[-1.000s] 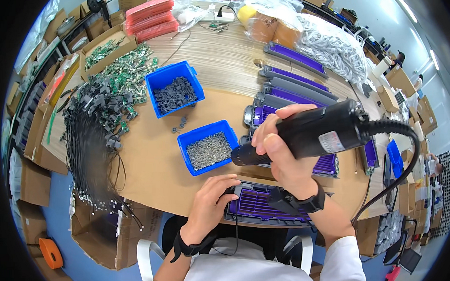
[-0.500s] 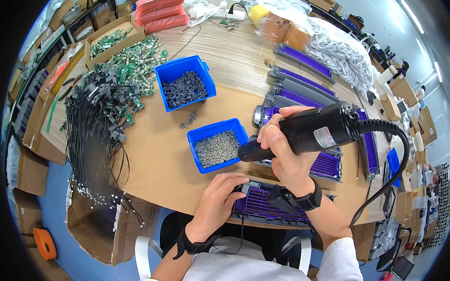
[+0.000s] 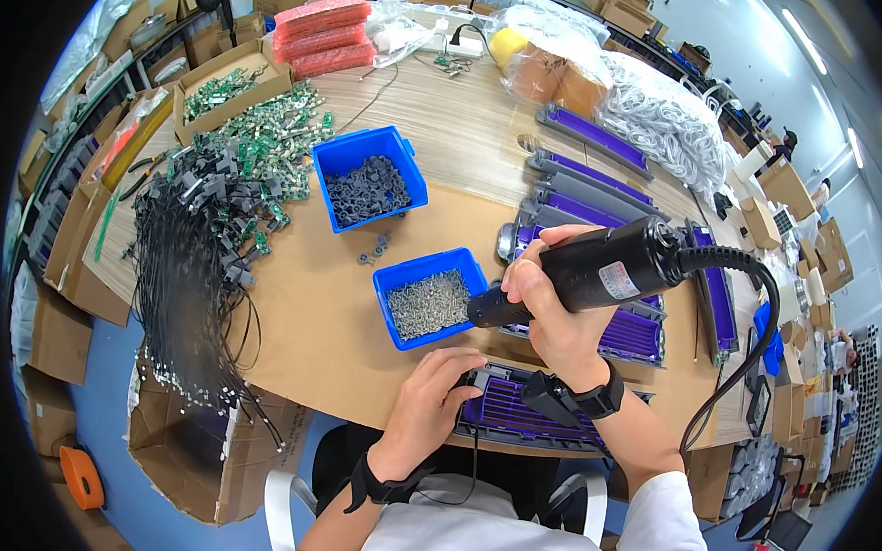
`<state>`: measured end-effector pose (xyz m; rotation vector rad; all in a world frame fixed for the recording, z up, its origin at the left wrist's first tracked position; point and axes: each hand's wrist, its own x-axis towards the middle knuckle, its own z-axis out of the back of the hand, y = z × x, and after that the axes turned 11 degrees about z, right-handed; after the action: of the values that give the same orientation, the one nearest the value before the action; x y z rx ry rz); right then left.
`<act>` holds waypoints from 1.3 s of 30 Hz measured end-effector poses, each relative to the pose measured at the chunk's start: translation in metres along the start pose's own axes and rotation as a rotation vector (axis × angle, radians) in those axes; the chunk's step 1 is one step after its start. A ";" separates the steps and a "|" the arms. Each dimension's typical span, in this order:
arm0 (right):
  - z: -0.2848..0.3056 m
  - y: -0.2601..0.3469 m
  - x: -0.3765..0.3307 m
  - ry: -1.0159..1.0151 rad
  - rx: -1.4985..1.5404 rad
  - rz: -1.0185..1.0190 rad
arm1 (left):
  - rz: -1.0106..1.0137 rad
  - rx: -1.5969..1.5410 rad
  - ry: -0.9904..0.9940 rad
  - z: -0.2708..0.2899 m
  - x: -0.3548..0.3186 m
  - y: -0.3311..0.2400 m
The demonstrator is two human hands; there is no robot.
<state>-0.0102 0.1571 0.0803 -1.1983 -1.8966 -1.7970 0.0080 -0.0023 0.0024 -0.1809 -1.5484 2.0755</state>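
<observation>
A purple-and-grey slatted casing (image 3: pixel 524 405) lies along the table's near edge. At its left end, the left hand's (image 3: pixel 425 403) thumb and forefinger are slightly parted around a small grey block (image 3: pixel 473 379); whether they grip it cannot be told. The right hand (image 3: pixel 563 328), above the casing, has its fingers wrapped round a smooth black cylindrical driver (image 3: pixel 606 272), its tapered nose overlapping the right edge of a blue bin (image 3: pixel 443 263) of shiny metal screws (image 3: pixel 428 304). Behind, a second blue bin (image 3: pixel 358 150) holds dull grey plastic rings (image 3: pixel 366 190); a few more lie between the bins. Leftward are tangled thin black cables (image 3: pixel 182 305) and a cardboard tray (image 3: pixel 238 106) of green boards (image 3: pixel 221 88). Ribbed casings (image 3: pixel 600 184) lie to the right, before bagged white cords (image 3: pixel 660 113).
</observation>
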 end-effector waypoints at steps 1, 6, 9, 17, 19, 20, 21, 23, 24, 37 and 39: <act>0.000 0.000 0.000 -0.003 -0.004 0.005 | 0.000 0.001 0.000 0.000 0.000 -0.001; -0.002 0.001 0.000 -0.003 0.018 -0.001 | 0.021 -0.017 0.005 0.001 -0.001 -0.002; -0.003 0.002 0.000 0.022 -0.013 -0.022 | 0.017 -0.018 0.002 0.001 -0.001 -0.001; -0.004 0.007 0.003 -0.011 0.084 0.066 | 0.060 -0.071 0.015 0.000 -0.002 0.000; -0.005 0.009 0.005 -0.003 0.089 0.073 | 0.084 -0.097 0.017 -0.001 -0.003 0.002; -0.004 0.010 0.006 0.010 0.080 0.077 | 0.090 -0.092 0.016 -0.001 -0.003 0.003; -0.004 0.010 0.007 0.024 0.072 0.082 | 0.096 -0.088 0.015 -0.001 -0.003 0.004; -0.005 0.011 0.006 0.004 0.103 0.068 | 0.094 -0.093 0.004 -0.002 -0.003 0.004; -0.005 0.011 0.006 -0.006 0.120 0.061 | 0.094 -0.095 -0.001 -0.002 -0.003 0.004; -0.007 0.014 0.005 -0.038 0.194 0.066 | 0.180 -0.179 0.059 -0.001 0.004 0.001; -0.007 0.015 0.005 -0.050 0.207 0.056 | 0.172 -0.162 0.050 -0.001 0.003 0.002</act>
<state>-0.0049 0.1507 0.0958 -1.2198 -1.9990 -1.5129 0.0054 -0.0005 0.0006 -0.4360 -1.7228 2.0552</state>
